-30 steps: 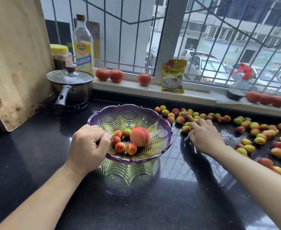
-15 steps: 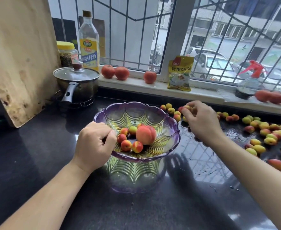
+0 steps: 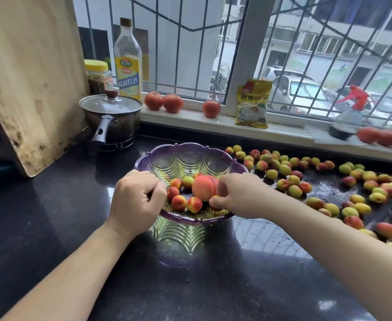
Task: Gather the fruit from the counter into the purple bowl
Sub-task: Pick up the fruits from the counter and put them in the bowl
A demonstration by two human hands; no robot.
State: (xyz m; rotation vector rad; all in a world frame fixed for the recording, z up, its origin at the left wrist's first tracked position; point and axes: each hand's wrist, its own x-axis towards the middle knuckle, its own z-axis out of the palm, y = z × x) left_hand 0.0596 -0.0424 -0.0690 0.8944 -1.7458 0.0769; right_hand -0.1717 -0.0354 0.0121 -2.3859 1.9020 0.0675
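The purple bowl (image 3: pixel 190 151) stands in the middle of the black counter (image 3: pixel 51 216). It holds one large peach (image 3: pixel 204 187) and several small red-yellow fruits (image 3: pixel 185 201). My left hand (image 3: pixel 135 198) grips the bowl's left rim with curled fingers. My right hand (image 3: pixel 239 195) is over the bowl's right side, fingers curled round small fruit at the fingertips; how many is hidden. Many more small fruits (image 3: pixel 290 172) lie scattered on the wet counter to the right.
A lidded steel pot (image 3: pixel 111 117) sits behind the bowl at left, beside a tall wooden board (image 3: pixel 28 77). On the sill stand a bottle (image 3: pixel 128 63), a jar (image 3: pixel 98 76), tomatoes (image 3: pixel 163 101), a yellow packet (image 3: pixel 253 104) and a spray bottle (image 3: pixel 350 117).
My right hand picked small fruit from the counter, lifted and swung left to the bowl's right side. My left hand kept its grip on the rim. The camera moved closer.
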